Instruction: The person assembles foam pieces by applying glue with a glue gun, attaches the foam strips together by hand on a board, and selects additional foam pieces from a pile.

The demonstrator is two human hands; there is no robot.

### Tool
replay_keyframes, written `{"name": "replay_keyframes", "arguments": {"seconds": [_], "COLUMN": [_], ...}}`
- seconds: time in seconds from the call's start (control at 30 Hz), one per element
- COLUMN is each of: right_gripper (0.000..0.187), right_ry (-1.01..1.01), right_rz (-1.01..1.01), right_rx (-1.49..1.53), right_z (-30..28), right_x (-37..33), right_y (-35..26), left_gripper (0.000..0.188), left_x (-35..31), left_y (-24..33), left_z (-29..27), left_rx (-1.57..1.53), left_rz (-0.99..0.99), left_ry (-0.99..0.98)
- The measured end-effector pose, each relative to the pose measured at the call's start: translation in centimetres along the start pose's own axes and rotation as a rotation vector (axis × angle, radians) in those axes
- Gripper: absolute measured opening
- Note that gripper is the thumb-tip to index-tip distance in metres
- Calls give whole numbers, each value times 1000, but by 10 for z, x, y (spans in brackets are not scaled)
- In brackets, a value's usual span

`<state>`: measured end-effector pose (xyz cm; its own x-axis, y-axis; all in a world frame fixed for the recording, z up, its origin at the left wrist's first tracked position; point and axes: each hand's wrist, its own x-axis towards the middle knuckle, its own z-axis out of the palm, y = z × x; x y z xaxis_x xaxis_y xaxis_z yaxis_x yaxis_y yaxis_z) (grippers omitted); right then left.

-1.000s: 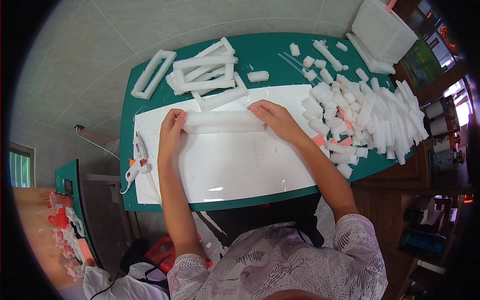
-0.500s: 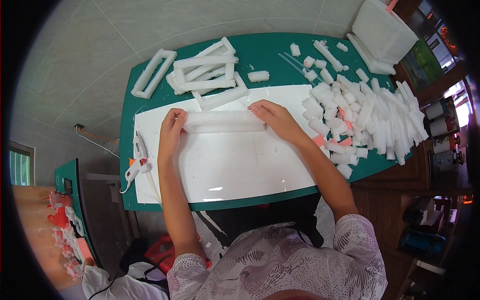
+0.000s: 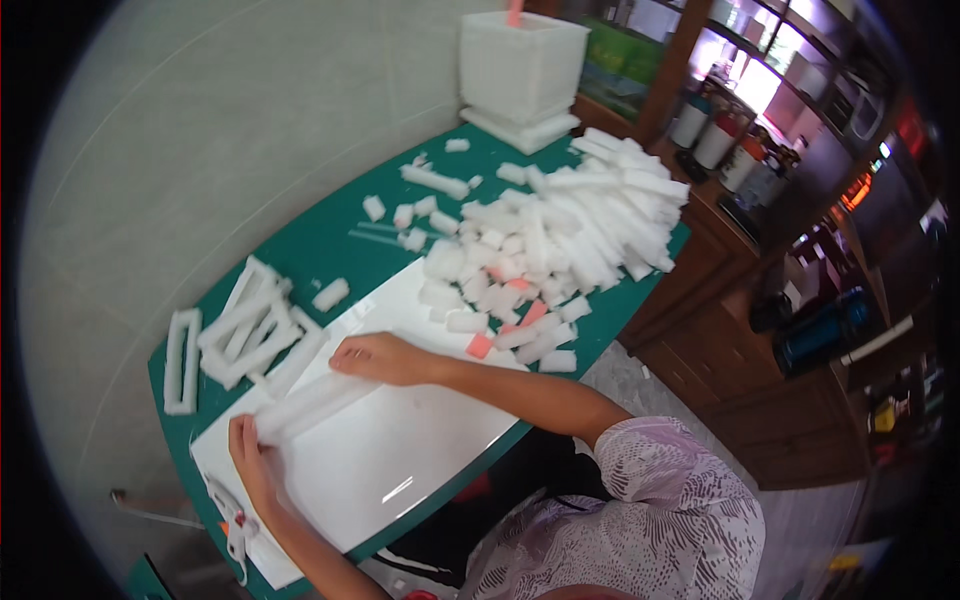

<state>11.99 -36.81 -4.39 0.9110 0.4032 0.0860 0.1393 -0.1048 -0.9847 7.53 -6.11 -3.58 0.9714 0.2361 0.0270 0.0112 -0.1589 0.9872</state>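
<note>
Left hand (image 3: 252, 464) and right hand (image 3: 384, 358), fingers half-curled around opposite ends of a white foam piece (image 3: 312, 408), grip unchanged, view now turned rightward.

No text, number or sign could be read. Toward 2 o'clock, any markings on the shelf bottles (image 3: 714, 146) were too blurred to make out; between 2 and 3 o'clock, an orange-red glow (image 3: 857, 191) was equally illegible.

Tabletop (image 3: 322, 250) surroundings: grey wall (image 3: 260, 120) behind far edge; green panel (image 3: 622, 65) beyond far R cnr.; wooden cabinet (image 3: 672, 320), bottles (image 3: 715, 145) & dark-blue cyl. (image 3: 822, 335) past R edge.
</note>
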Motion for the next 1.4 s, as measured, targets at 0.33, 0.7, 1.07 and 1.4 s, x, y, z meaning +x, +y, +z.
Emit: {"name": "replay_keyframes", "arguments": {"seconds": [0.33,0.7,1.07,1.4], "right_gripper": [43,50,50,51], "right_ry": [12,47,56,44], "right_rz": [87,66,54,82], "right_rx": [-71,-46,-32,-40], "right_z": [-19,-16,-15,-17], "right_x": [-6,-5,-4,-6], "right_y": [-22,-16,-13,-19], "left_gripper": [22,21,20,22], "left_x": [16,16,16,15], "left_y": [4,2,2,5], "left_z": [12,10,11,12], "left_rx": [46,39,43,67], "left_rz": [32,32,22,44], "left_ry": [-114,-126,-110,-109]}}
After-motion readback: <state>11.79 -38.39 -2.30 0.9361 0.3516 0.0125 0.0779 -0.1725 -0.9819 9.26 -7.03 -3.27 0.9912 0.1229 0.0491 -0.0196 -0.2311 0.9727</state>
